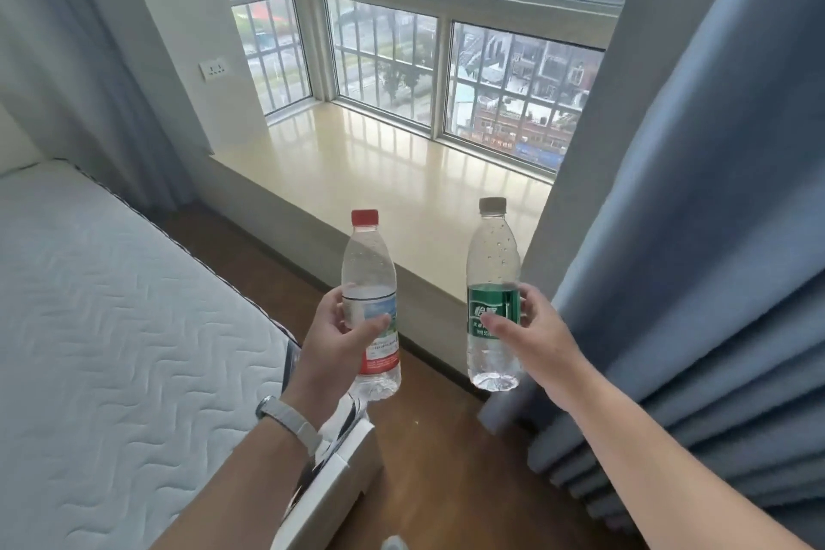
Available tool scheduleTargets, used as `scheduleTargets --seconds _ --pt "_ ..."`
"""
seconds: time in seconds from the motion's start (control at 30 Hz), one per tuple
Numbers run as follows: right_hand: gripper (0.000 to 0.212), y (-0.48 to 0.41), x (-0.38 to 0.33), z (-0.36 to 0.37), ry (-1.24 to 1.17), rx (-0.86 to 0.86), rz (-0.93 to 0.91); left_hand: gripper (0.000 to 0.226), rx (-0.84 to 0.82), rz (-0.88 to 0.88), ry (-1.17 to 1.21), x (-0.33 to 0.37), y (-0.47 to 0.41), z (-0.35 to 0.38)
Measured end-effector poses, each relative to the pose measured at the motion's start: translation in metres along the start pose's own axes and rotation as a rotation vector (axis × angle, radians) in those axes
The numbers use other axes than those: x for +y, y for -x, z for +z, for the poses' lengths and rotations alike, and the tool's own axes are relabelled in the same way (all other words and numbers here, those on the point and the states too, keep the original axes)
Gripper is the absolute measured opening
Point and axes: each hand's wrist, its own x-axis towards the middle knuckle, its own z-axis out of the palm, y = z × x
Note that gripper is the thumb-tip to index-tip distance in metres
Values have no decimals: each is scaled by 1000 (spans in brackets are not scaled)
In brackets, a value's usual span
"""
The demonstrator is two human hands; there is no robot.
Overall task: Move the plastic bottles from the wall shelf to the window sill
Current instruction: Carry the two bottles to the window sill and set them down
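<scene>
Red-capped bottle (368,268), green-labelled bottle (493,263), before window sill (379,174)

One wide-angle camera on the person's head looks forward and down, close above the left hand (332,339) and right hand (531,330), facing the window sill (379,174) and the window (384,58) beyond

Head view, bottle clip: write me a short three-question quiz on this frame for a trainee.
1. True or false: the red-capped bottle stands on the window sill.
2. Which hand grips the green-labelled bottle: A left, B right?
3. Fill in: the watch band circles the ___ wrist.
Key: 1 false, the left hand holds it in the air; 2 B, the right hand; 3 left.
</scene>
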Motion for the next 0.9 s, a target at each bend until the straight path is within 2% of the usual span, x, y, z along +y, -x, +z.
scheduleTargets --seconds 0.17,0.3,0.5,0.9 --pt "41 -52 -29 27 -17 -11 -44 46 18 -9 12 6 -38 -18" --pt "49 -85 -39 43 -3 -24 -41 46 35 17 -16 17 -64 -37" --pt "48 -139 -40 60 28 -89 -45 43 111 17 -39 23 -108 -50" --pt "39 -311 -61 64 -25 -251 -37 38 297 29 -29 51 -248 -13"
